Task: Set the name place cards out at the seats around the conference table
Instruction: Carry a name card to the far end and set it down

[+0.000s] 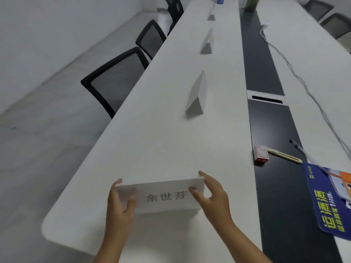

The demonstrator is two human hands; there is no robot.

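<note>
Left hand (121,201) and right hand (210,194) pinch the ends of a printed name card (165,197) at the near end of the white table (152,139); three folded cards stand farther along.

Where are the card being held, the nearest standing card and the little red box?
Held card (165,196): head view, on its printed front face.
Standing card (196,92): head view, on its sloping left face.
Red box (262,153): head view, on its top face.
</note>
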